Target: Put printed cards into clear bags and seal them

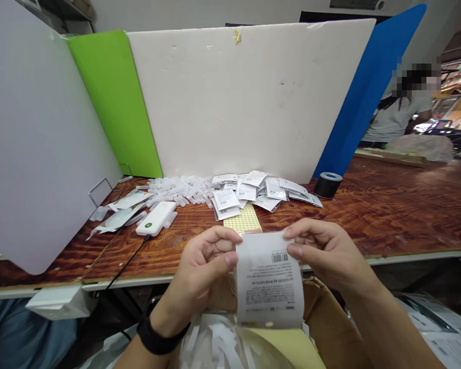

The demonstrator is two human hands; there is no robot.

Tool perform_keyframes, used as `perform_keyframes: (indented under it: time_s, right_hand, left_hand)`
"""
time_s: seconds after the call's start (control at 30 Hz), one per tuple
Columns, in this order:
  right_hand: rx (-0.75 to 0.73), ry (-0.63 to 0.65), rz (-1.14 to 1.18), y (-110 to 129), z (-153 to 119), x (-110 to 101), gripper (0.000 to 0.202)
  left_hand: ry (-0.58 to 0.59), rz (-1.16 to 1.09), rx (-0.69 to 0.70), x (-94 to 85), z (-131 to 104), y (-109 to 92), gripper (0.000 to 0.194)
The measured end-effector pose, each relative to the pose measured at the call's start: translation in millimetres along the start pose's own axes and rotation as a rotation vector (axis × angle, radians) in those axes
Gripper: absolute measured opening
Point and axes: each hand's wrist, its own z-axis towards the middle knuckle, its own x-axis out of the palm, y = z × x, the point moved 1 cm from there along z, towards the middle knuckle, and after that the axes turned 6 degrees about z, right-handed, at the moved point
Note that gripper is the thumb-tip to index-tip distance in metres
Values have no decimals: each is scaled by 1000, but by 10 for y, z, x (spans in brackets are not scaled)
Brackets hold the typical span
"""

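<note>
While both hands (pixel 204 269) (pixel 328 252) pinch a printed white card (pixel 269 284), 1 at each upper corner, fingers (pixel 222 235) curled

White rectangular paper card (pixel 269 287): dark text rows, striped barcode. Yellow rectangular paper sheet (pixel 243 220): grid of small spots. Reddish-brown flat wooden tabletop (pixel 395 205): darker streaky grain. White rectangular foam-like panel (pixel 249 102): yellow patch (pixel 237 36) up top. Black cylindrical roll (pixel 327 186): pale rim.

The printed label (pixel 269 302) looks like smooth, matt paper. The bench (pixel 399 205) is wood, strongly grained, with a glossy finish. The white panel (pixel 246 107) appears matt and smooth, lightly scuffed. The power bank (pixel 158 217) is smooth white plastic. The carton (pixel 330 320) is matt brown cardboard; the bag (pixel 230 346) is clear, shiny, crinkled plastic.
</note>
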Motion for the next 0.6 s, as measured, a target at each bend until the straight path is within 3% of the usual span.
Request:
perform_keyframes:
  time_s: [0.13,0.37,0.6]
  right_hand:
    - [80,-25,65,-87,96,4,18]
    - [9,-161,-57,-181,114,189,25]
    - [71,-203,112,-253,146,350,36]
  left_hand:
    - [-64,-21,6,24,32,-13,16]
    - [-294,151,-19,13,131,59,29]
    - [-312,123,-28,14,133,76,32]
